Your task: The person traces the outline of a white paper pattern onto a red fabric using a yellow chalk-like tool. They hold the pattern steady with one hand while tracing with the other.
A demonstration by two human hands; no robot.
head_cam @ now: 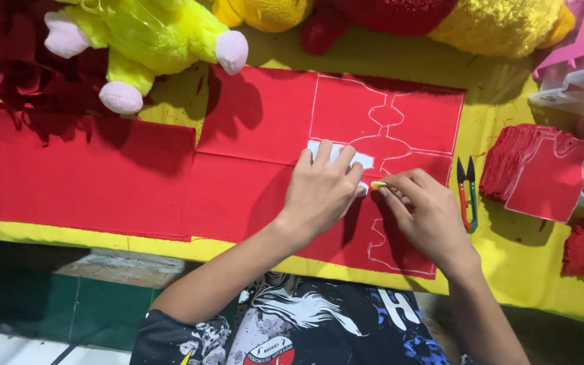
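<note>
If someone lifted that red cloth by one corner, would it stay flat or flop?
The red cloth would probably flop: it looks thin and lies flush on the table. It likely slides easily too, since the left hand presses a template down while the right hand marks.

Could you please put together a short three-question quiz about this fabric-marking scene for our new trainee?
1. True or false: the left hand presses a white template flat on the red fabric.
2. What does the right hand pinch?
A. the thread snips
B. a yellow chalk piece
C. a plush toy
3. What lies right of the thread snips?

Key
1. True
2. B
3. A stack of cut red pieces
</note>
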